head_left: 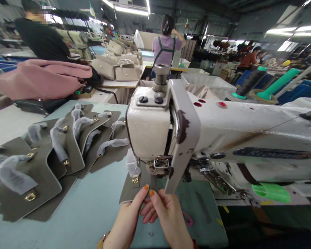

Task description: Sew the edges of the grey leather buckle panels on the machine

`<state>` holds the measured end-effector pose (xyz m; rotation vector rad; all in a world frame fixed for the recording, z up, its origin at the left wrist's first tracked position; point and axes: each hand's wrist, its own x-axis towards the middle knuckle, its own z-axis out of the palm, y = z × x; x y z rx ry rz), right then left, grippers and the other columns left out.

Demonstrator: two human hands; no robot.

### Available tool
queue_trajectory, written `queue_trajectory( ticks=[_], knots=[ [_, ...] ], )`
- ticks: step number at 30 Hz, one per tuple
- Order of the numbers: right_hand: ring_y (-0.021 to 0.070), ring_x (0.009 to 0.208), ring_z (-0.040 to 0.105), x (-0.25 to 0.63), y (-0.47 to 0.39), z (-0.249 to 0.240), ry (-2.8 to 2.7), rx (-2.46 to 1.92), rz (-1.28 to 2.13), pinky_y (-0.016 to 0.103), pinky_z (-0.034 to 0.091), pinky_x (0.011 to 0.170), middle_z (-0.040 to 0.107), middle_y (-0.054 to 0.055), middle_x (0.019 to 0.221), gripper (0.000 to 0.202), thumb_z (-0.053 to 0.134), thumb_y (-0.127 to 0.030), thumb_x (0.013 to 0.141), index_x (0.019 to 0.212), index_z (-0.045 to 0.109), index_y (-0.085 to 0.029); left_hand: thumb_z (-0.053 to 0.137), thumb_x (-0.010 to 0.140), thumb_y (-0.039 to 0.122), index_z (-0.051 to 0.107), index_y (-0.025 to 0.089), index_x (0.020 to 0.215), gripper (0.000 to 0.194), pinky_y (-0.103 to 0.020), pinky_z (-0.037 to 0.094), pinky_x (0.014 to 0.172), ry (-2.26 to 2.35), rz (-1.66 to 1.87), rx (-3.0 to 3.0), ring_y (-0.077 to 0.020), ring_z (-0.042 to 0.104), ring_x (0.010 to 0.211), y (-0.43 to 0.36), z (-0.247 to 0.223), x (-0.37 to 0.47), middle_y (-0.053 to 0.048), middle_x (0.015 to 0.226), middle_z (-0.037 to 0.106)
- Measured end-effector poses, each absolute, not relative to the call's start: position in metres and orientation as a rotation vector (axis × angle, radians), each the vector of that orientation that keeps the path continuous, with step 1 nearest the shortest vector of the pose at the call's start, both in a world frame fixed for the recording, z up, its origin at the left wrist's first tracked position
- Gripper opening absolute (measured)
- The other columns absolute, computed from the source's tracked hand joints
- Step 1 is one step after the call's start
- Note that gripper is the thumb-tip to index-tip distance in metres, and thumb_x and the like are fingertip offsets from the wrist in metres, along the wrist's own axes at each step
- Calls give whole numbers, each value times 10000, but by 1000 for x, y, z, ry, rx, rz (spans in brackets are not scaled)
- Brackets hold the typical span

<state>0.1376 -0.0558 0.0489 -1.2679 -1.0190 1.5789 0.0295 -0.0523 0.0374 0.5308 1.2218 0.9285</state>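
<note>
Hands (168, 212) at panel (148, 177) beneath sewing machine (150, 128)

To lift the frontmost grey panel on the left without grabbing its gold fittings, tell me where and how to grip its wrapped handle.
Pinch the wrapped handle mid-curve, probably best from above, fingers on either side. The narrow strap appears to arch over the grey panel, and its middle sits away from the gold fittings at its ends.
</note>
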Motion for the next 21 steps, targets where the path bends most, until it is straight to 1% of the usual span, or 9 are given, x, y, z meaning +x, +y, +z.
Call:
queue_trajectory(
  ticks=[3,6,8,10,13,15,18,21],
  knots=[
    [111,440,634,142,-58,47,-1045,-1228,1613,135,410,405,691,70,589,515,519,-602,849,766,638,-107,663,724,549,601,138,533,458,-250,433,554,1302,909,643,-135,491,499,-46,44,21,1,484,557],
    [105,439,626,148,-60,48,-1030,-1232,1670,132,395,398,702,76,619,485,584,-591,806,724,608,-113,661,723,556,664,134,637,431,-259,463,685,1377,833,732,-181,581,676,-44,49,14,-33,651,674],
    [102,430,618,151,-60,51,-1008,-1238,1700,132,387,396,701,80,619,497,575,-601,804,738,607,-109,648,725,574,703,124,731,454,-274,460,773,1403,776,765,-208,604,791,-43,52,11,-58,781,717],
    [98,416,604,153,-58,53,-998,-1239,1698,137,387,398,685,70,585,521,525,-614,829,768,614,-104,633,723,596,716,118,778,488,-289,454,810,1412,753,795,-226,609,835,-43,56,10,-70,828,726],
    [87,378,558,151,-55,56,-1017,-1255,1638,146,390,393,627,27,506,520,480,-609,860,745,599,-115,612,712,636,722,103,757,546,-321,443,831,1457,683,808,-254,607,848,-42,59,9,-91,800,725],
    [81,368,533,150,-54,56,-1044,-1261,1609,150,394,391,599,7,486,498,483,-593,868,729,584,-126,600,728,631,722,106,707,540,-324,434,829,1444,623,777,-250,604,817,-42,59,8,-87,748,717],
    [78,369,521,149,-55,57,-1059,-1266,1596,151,395,392,592,4,490,485,480,-583,874,726,574,-131,545,814,552,686,146,604,478,-289,436,767,1214,640,750,-203,584,704,-43,59,8,-46,626,674],
    [76,371,519,149,-56,56,-1053,-1271,1590,149,391,392,589,2,490,481,477,-585,874,715,558,-138,459,879,496,619,169,523,510,-270,429,750,1000,654,767,-184,559,671,-43,59,11,-34,562,628]
  ],
)
